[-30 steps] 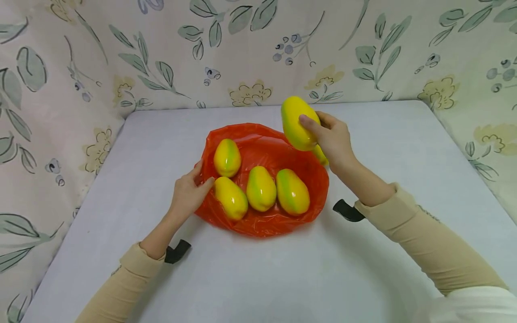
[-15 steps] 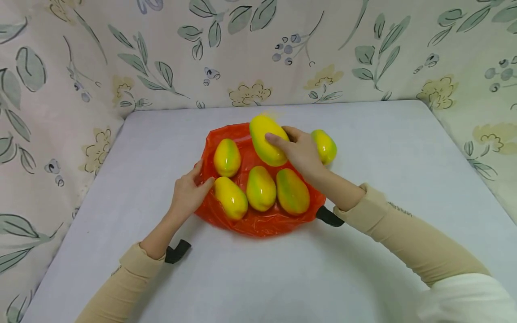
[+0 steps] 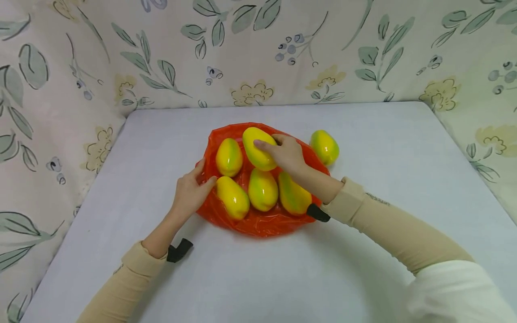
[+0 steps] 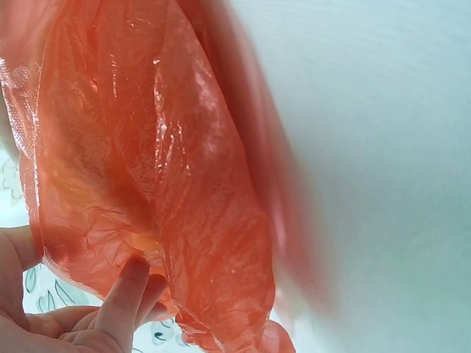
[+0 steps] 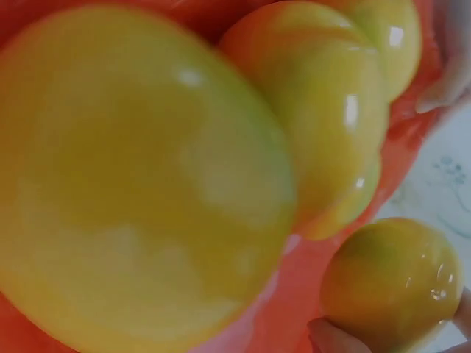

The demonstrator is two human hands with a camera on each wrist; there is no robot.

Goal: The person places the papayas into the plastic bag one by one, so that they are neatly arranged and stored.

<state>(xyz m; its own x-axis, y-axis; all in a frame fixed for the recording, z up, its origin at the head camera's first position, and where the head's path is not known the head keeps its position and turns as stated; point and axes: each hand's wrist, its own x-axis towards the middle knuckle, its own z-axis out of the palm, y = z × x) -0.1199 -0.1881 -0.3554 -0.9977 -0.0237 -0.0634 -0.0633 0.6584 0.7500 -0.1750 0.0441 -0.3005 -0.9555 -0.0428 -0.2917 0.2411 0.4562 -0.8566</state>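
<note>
A red plastic bag lies spread with its mouth turned up on the table, several yellow-green mangoes inside. My left hand holds the bag's left rim between thumb and fingers; in the left wrist view the fingers press against the thin plastic. Over the back of the bag, my right hand grips a mango by its right side. That mango shows at the lower right of the right wrist view. Below it sit a middle mango and a right one, partly covered by my wrist.
One loose mango lies on the table just outside the bag, at its back right. The white-covered table ends at the back against a floral cloth, which also hangs along both sides.
My right hand has carried its mango leftward and down, from above the bag's back right rim to inside the bag's opening. The loose mango came into fuller view. My left hand stays put.
</note>
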